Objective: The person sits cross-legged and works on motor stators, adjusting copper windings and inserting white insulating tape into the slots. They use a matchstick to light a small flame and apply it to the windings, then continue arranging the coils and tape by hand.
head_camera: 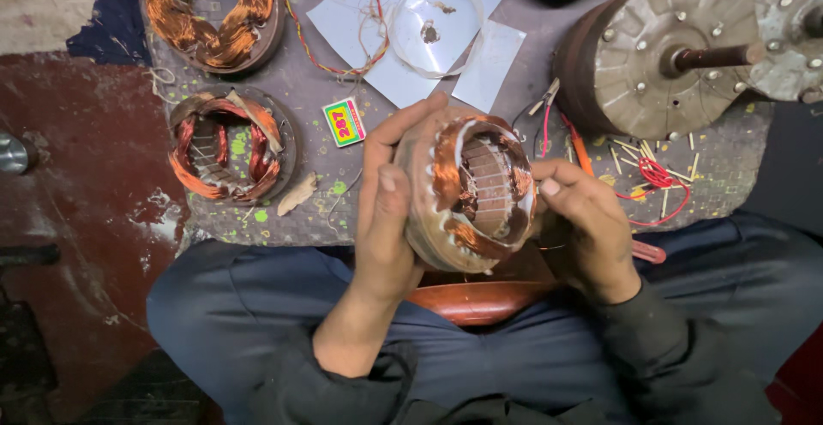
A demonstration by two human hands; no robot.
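A round motor stator (470,192) is held up above the lap, clear of the mat, tilted so its open face is turned toward the camera. Copper windings are seen looped around its ring, with pale insulation strips between them and a slotted metal core at the centre.

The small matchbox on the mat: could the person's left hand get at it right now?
Probably not at once: the left hand is wrapped around the copper-wound stator. The matchbox lies uncovered just beyond it.
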